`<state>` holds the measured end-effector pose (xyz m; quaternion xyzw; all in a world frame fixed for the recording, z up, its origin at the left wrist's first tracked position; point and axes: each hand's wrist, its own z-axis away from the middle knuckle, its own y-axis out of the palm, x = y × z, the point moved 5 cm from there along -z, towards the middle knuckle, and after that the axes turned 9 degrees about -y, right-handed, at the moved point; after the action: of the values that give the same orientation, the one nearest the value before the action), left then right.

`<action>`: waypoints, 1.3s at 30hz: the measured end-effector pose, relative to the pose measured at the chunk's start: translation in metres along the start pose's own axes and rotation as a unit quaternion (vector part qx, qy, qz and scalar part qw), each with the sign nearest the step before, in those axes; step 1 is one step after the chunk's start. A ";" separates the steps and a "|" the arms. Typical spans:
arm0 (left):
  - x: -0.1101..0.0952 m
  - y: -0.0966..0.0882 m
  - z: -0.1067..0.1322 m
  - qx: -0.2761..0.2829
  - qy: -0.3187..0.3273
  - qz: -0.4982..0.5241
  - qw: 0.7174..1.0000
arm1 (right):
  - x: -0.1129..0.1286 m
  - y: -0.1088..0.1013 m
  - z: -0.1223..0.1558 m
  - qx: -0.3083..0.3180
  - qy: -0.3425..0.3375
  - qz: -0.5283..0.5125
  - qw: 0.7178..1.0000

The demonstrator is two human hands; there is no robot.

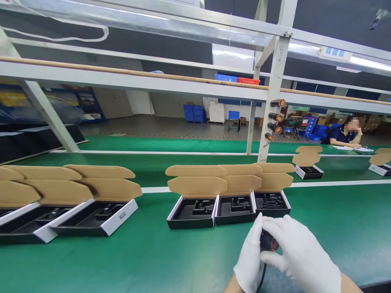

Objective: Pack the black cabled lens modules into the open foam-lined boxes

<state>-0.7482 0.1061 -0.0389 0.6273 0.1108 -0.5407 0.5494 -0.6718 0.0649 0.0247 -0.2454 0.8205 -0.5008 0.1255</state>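
Head view: we curl our 2 white-gloved hands inward, left hand (249, 260) and right hand (301, 252) both closed around a small dark corded device (269, 241), which our fingers mostly hide, so its exact kind is hard to tell. A black cable (262, 276) drops below our grip, and an open black-lined box (235, 209) sits just ahead on a green bench mat (336, 228).

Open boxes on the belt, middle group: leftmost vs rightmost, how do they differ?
The left box shows a bare black insert, while the right box holds what looks like a dark coiled cable in its insert. The right box sits nearer the right gloved hand than the left box does. Both have white edges, black inserts and tan lids standing open.
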 end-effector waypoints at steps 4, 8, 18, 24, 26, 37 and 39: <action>-0.019 -0.002 0.016 -0.039 0.078 -0.175 0.981 | 0.002 -0.012 0.002 -0.056 -0.023 0.038 0.997; -0.022 0.008 0.020 0.100 0.015 -0.004 0.995 | 0.001 -0.029 0.004 -0.108 0.004 -0.084 0.991; -0.021 0.012 0.029 0.199 0.019 0.061 0.978 | 0.008 -0.040 0.012 -0.126 0.011 -0.158 0.979; -0.040 -0.005 0.035 0.044 0.063 -0.053 0.996 | -0.004 -0.041 0.017 -0.145 -0.038 -0.115 0.982; -0.045 -0.006 0.039 0.018 0.069 -0.090 0.993 | -0.007 -0.037 0.016 -0.135 -0.058 -0.110 0.983; 0.001 -0.057 -0.001 0.069 -0.040 -0.044 0.996 | -0.029 -0.024 -0.018 -0.163 0.008 -0.084 0.983; 0.038 -0.079 -0.005 0.099 -0.150 -0.071 0.981 | -0.062 -0.010 -0.041 -0.188 0.077 -0.067 0.977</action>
<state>-0.7891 0.1222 -0.1150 0.5810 0.0174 -0.6741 0.4557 -0.6352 0.1247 0.0502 -0.2798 0.8889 -0.3622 -0.0200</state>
